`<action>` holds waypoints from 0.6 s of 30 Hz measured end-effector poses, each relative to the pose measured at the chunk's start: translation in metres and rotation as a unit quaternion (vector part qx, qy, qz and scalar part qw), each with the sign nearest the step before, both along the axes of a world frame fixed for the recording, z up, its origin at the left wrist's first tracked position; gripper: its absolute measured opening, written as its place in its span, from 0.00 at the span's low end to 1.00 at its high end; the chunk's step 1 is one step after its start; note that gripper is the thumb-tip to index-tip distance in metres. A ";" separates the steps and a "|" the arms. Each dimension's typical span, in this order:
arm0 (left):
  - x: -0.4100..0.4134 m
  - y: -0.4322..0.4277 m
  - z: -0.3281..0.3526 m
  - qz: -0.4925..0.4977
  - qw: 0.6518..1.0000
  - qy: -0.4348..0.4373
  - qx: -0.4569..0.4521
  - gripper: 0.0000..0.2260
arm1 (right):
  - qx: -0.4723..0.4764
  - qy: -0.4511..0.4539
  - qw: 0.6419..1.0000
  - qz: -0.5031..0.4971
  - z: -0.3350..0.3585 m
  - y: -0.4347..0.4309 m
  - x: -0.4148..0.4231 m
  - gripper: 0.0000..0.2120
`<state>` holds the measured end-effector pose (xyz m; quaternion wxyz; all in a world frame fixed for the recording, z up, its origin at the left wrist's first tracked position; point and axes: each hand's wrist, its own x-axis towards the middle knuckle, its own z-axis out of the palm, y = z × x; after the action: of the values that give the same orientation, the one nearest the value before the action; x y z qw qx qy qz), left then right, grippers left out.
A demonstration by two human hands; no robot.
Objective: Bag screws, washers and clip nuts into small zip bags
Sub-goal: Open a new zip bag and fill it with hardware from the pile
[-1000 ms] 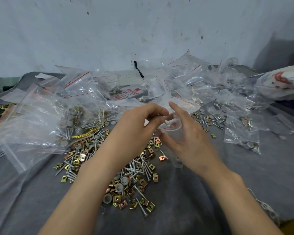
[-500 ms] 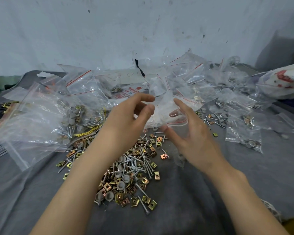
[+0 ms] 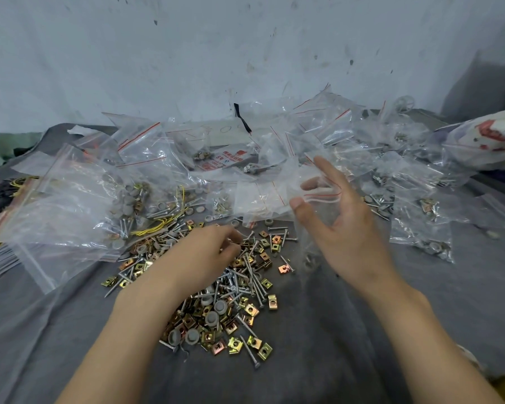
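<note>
— What lies under it all?

— A grey cloth [image 3: 362, 330], running beneath both forearms. Beyond the hands a heap of filled bags [image 3: 347, 141] lies across it. Out past the left hand a big bag [image 3: 56, 205] of the same parts lies flat.

— And the loose parts?

— One pile [image 3: 239, 275], under the left hand and wrist. It spreads toward the right hand and stops short of it.

— The left hand?

— The left hand [image 3: 207, 258] is palm down on the pile, fingers curled in among the parts. The tips are blurred, so I cannot tell whether it pinches a piece.

— The right?

— The right hand [image 3: 341, 237] is raised beside the pile, grasping a small zip bag [image 3: 318, 205] at its mouth between thumb and fingers, apart from the left hand.

— Which way does that bag point?

— The red-striped mouth is uppermost, by the fingertips. Its long axis is roughly upright, and its body hangs in front of the palm toward the cloth.

— The smallest things?

— Screws [image 3: 249, 351], clip nuts [image 3: 265, 351] and grey washers [image 3: 192, 336], mixed in the pile on the near side of the left hand.
</note>
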<state>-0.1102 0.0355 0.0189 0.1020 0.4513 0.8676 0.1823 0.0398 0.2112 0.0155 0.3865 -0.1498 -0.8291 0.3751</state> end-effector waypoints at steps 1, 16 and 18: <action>0.001 0.001 -0.001 -0.001 1.000 0.012 -0.005 0.11 | 0.000 -0.009 1.000 0.005 -0.001 -0.001 0.000 0.35; 0.025 0.013 -0.010 0.037 0.995 0.073 -0.052 0.15 | -0.043 0.048 0.998 0.000 -0.001 0.002 0.002 0.31; 0.025 0.015 -0.010 0.032 0.996 0.064 -0.046 0.14 | -0.030 0.036 0.999 -0.002 -0.001 0.003 0.002 0.32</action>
<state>-0.0850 0.0504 0.0093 0.0613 0.4284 0.8940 0.1160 0.0417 0.2141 0.0147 0.4126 -0.1495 -0.8027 0.4039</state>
